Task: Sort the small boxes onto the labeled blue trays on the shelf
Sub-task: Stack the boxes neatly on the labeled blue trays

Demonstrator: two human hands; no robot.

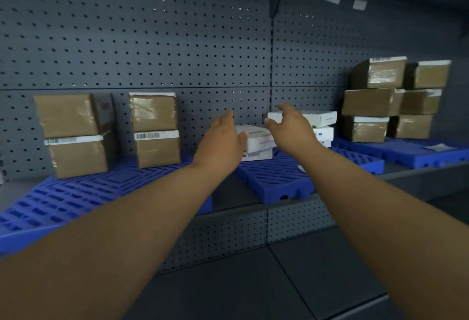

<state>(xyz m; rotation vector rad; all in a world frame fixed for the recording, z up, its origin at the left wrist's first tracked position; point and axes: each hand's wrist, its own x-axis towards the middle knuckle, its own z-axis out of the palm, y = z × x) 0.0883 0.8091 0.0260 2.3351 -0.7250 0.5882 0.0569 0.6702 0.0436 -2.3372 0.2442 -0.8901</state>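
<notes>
Here both arms reach far into the shelf, and the hands are apart from each other, each with fingers loosely spread and gripping nothing. The left hand hovers just left of a low stack of white boxes on the middle blue tray; its thumb overlaps the stack's edge, but whether it touches cannot be told. The right hand is in front of a second white stack further right, whose base is hidden behind the arm; contact is again unclear. On the left blue tray stand two piles of brown boxes, each two high. The right blue tray carries a taller heap of brown cartons against the pegboard wall
</notes>
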